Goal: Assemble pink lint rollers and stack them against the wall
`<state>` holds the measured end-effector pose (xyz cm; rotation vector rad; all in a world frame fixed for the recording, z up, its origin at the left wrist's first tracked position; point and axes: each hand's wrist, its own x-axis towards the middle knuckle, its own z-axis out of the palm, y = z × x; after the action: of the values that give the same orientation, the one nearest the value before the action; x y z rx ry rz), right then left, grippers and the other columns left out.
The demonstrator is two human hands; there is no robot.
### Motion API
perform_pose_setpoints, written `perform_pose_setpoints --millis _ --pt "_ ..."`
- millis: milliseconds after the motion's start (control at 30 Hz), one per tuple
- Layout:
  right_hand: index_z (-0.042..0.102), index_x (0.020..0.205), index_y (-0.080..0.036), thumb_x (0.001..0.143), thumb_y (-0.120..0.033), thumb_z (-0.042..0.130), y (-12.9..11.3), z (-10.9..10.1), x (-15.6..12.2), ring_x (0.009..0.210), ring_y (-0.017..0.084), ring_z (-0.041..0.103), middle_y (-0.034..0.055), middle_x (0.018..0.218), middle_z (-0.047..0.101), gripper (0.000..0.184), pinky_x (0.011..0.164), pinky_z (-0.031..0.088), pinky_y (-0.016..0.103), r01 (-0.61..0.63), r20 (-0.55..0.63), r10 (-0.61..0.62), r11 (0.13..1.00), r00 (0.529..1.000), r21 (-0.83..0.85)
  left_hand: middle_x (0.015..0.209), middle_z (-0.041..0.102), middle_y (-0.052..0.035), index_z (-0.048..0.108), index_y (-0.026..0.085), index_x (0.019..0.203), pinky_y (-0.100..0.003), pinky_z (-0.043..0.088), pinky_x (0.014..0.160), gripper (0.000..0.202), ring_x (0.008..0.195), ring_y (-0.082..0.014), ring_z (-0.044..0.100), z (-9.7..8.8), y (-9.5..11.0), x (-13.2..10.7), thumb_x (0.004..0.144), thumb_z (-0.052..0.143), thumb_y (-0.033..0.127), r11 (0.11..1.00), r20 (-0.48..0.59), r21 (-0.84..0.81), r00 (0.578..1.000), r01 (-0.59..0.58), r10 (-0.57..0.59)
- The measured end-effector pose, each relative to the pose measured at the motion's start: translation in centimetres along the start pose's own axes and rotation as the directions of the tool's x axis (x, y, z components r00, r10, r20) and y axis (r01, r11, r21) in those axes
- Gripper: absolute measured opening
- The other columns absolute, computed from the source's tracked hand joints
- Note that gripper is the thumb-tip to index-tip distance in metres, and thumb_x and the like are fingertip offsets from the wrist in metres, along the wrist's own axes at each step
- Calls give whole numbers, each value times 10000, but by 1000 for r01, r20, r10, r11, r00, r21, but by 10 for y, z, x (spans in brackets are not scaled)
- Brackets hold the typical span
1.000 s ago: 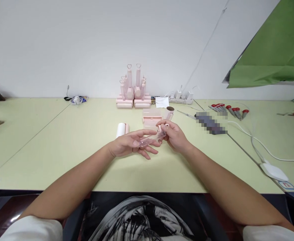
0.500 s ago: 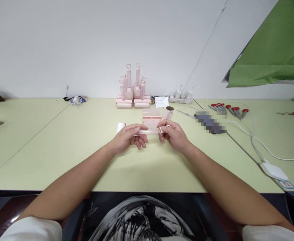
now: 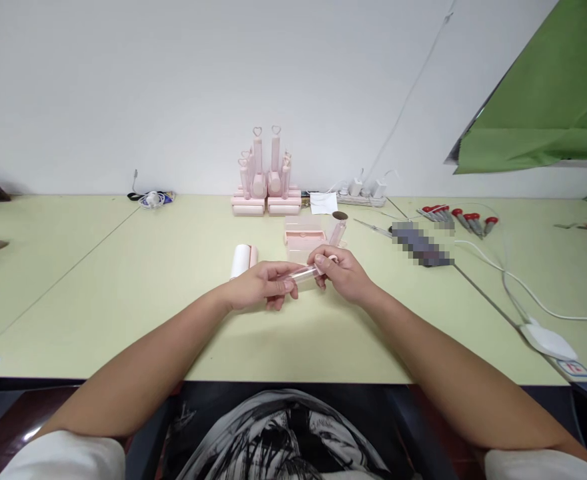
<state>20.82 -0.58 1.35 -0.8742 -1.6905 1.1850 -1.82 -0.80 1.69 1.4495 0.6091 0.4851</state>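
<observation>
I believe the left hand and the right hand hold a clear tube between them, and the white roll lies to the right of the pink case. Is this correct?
Not quite: the head view shows the white roll to the left of the pink case. The left hand and right hand do hold the clear tube between them.

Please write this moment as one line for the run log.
left hand: holds clear tube | right hand: fingers grip tube's other end | on table: white roll, open pink case
</observation>
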Motion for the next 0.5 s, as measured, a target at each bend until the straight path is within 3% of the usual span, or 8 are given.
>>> perform_pose_setpoints --millis 100,200,367,500 --pt "587 758 -179 852 -598 600 0 1 0 458 101 487 -32 560 518 430 451 413 238 21 15 -20 998 1000 -61 724 500 38 534 199 1345 -222 343 487 534 507 -60 419 5 3 0 865 646 404 998 14 58 999 28 -29" --pt "568 752 -185 861 -622 573 1 1 1 472 110 502 -29 569 525 450 468 431 244 -16 17 18 995 1000 -99 673 422 58 590 179 1248 -219 290 488 460 518 -64 349 9 5 0 856 639 414 991 -28 136 1000 13 -9" --pt "466 608 -196 896 -661 476 3 -2 2 447 109 481 -34 498 463 547 467 413 244 -88 52 101 973 993 -215 765 554 7 673 142 994 -239 350 605 407 668 -106 460 13 0 5 860 600 519 951 -222 307 971 -22 94" --pt "434 576 -204 889 -682 456 2 -2 2 410 106 440 -49 469 393 572 421 376 245 -88 82 107 974 991 -208 807 602 -12 676 143 969 -252 378 643 428 718 -133 501 14 -1 5 866 570 544 923 -250 384 963 5 99"
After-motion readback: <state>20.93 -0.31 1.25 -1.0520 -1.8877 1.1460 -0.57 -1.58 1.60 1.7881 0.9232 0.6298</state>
